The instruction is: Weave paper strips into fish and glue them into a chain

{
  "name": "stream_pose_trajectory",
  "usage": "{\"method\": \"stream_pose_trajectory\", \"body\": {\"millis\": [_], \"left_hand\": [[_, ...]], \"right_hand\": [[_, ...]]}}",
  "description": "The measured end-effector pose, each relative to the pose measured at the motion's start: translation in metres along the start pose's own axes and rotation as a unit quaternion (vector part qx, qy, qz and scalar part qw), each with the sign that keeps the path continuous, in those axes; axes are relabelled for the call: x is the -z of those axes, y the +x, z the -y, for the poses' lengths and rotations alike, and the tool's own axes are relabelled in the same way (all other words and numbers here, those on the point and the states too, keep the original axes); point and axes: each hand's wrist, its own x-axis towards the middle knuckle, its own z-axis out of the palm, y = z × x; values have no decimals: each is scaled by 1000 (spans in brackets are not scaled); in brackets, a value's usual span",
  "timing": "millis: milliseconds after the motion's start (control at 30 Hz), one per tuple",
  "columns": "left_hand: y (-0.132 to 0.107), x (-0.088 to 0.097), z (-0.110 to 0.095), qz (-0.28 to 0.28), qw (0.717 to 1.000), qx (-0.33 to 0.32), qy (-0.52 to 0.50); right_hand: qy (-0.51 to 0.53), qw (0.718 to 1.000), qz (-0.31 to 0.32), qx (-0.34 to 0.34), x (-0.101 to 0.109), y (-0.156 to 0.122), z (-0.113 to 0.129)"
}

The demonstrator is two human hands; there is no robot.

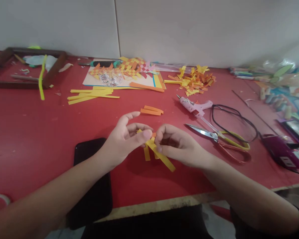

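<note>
Both my hands meet over the red table [27, 132], pinching a small bundle of yellow and orange paper strips [161, 157]. My left hand [127, 136] grips the strips from the left with thumb and fingers closed, one finger raised. My right hand [175, 144] pinches the same strips from the right. Yellow strip ends hang down below the fingers. A short pair of loose orange strips [151, 110] lies just beyond my hands.
A black phone [92, 186] lies under my left forearm. Scissors [219, 137] and a pink glue gun [195, 106] with its black cord lie to the right. Long yellow strips [89, 94], a woven paper piece [129, 68], paper scraps [194, 79] and a wooden frame [27, 66] sit further back.
</note>
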Motion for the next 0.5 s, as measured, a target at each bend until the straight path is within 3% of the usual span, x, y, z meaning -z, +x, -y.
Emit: {"method": "stream_pose_trajectory", "body": {"millis": [167,300,400,500], "left_hand": [[2,0,0,-28,999,11,27],[2,2,3,-60,998,2,29],[2,2,4,-30,999,20,37],[0,1,2,12,997,29,75]], "right_hand": [[56,998,-9,11,3,1,-5],[53,993,-94,39,9,7,-10],[48,987,-146,49,11,9,-10],[28,988,-146,47,10,8,-7]]}}
